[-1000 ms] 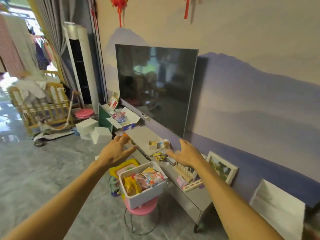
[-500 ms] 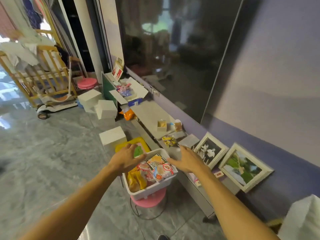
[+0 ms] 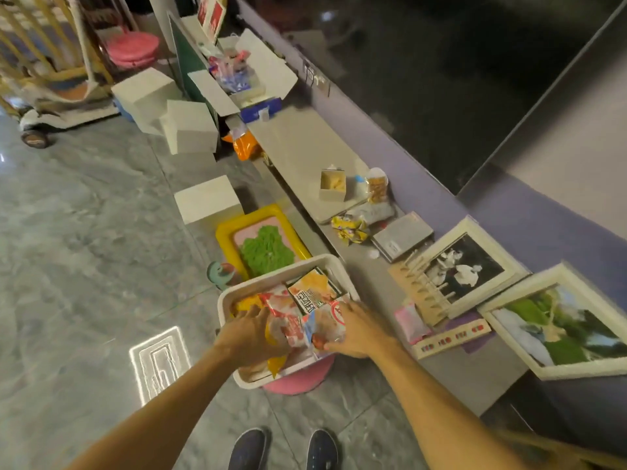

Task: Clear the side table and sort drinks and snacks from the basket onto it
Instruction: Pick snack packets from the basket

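Note:
A white basket [image 3: 275, 274] full of snack packets stands on a pink stool [image 3: 300, 381] in front of me. My left hand [image 3: 251, 337] reaches into its near left side, fingers curled round a red-and-white snack packet [image 3: 286, 318]. My right hand [image 3: 358, 330] grips another red-and-white packet [image 3: 327, 325] on the near right side, thumb under its edge. An orange packet [image 3: 310, 290] lies further back in the basket. To the right runs the long grey side table [image 3: 359, 276].
On the table lie a small open box [image 3: 333, 184], a snack jar [image 3: 376, 186], yellow wrappers [image 3: 349, 227], a grey case [image 3: 402, 235], a wooden rack [image 3: 420, 290] and two picture frames [image 3: 464, 266]. A yellow tray [image 3: 264, 245] and white boxes [image 3: 207, 201] sit on the floor.
My view has dropped from the screen down to the basket. Both hands moved down from above the basket into it and closed on snack packets.

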`<state>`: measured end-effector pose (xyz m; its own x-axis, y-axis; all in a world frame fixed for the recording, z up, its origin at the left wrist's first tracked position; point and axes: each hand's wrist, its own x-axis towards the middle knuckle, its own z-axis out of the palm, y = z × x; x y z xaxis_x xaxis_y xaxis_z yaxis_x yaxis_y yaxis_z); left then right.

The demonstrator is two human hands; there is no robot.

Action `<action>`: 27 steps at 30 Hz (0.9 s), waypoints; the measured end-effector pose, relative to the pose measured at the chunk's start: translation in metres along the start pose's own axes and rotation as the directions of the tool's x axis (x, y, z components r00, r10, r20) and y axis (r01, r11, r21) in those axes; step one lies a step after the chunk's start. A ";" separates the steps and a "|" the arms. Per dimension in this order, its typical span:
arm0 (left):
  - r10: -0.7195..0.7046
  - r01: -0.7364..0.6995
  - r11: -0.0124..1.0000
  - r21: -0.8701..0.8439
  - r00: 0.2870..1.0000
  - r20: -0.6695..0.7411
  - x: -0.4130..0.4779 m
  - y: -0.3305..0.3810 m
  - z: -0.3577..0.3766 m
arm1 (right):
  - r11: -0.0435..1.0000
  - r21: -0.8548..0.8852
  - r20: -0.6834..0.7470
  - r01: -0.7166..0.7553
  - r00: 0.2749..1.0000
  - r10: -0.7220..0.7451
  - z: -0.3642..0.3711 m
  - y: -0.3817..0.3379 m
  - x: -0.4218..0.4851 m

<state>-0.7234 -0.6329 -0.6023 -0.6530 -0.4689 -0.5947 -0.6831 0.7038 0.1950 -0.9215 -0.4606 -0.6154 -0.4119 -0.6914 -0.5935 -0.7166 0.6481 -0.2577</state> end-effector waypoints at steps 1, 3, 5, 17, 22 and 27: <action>0.010 -0.012 0.999 0.043 1.000 0.025 0.019 -0.003 0.016 | 0.999 -0.039 0.022 0.034 0.999 -0.033 0.016 0.008 0.018; 0.016 -0.023 0.992 0.127 0.998 0.059 0.054 -0.010 0.047 | 0.992 -0.091 0.056 0.089 0.995 -0.084 0.049 0.027 0.051; 0.006 -0.016 0.987 0.157 0.998 0.068 0.080 -0.017 0.074 | 0.982 -0.134 0.068 0.133 0.990 -0.125 0.078 0.045 0.079; 0.005 -0.004 0.997 0.078 1.000 -0.015 0.116 -0.029 0.123 | 0.981 -0.090 -0.214 0.170 0.959 -0.186 0.118 0.066 0.104; 0.021 -0.030 0.997 -0.074 0.993 -0.113 0.099 -0.037 0.090 | 0.970 0.086 -0.307 0.230 0.932 -0.194 0.085 0.052 0.086; 0.059 -0.150 0.946 -0.287 0.951 -0.302 0.072 -0.039 0.013 | 0.959 0.139 -0.396 0.246 0.902 -0.174 0.027 0.036 0.063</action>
<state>-0.7396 -0.6879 -0.6628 -0.7603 -0.5661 -0.3187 -0.6425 0.5829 0.4974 -0.9580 -0.4720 -0.6824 -0.4700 -0.8624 -0.1883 -0.7105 0.4962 -0.4990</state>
